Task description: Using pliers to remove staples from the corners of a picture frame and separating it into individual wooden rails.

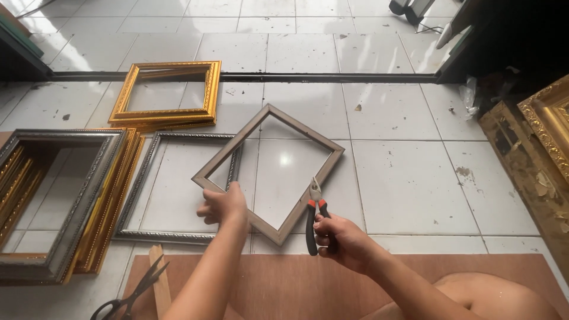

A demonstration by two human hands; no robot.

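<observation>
My left hand (223, 204) grips the near left side of an empty grey-brown picture frame (296, 127), held tilted like a diamond above the white tiled floor. My right hand (339, 234) holds pliers (315, 214) with black and orange handles. The plier jaws touch the frame's lower right side near its inner edge. A bare knee shows at the bottom right.
A silver frame (136, 195) lies flat under the held one. A gold frame (166, 95) sits farther back. A stack of silver and gold frames (65, 201) is at left. Black scissors (133, 293) and a wood strip lie on a brown board (284, 284). Ornate gold frames (548, 127) stand at right.
</observation>
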